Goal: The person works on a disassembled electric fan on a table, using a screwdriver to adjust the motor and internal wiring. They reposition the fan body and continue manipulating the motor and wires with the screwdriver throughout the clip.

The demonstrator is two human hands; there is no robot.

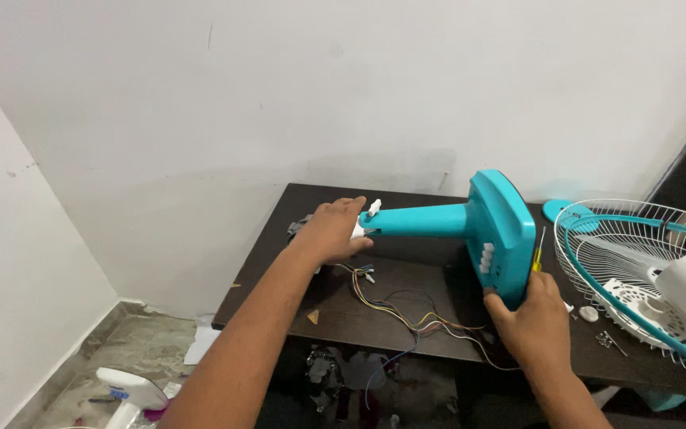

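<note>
Hands (335, 230) grip teal fan stand (470, 226) (right fingertips hidden).

Dark brown table (343, 318), pushed against the white wall. Landmark: white wire fan guard (637, 262), lying flat at the table's right end. Left of the guard: loose bundle of coloured wires (406, 306) sprawled mid-table. Just beside the guard's lower left edge: small white round cap (589, 314) and a few screws (609, 340). Behind the guard, near the wall: teal disc (559, 210).
</note>
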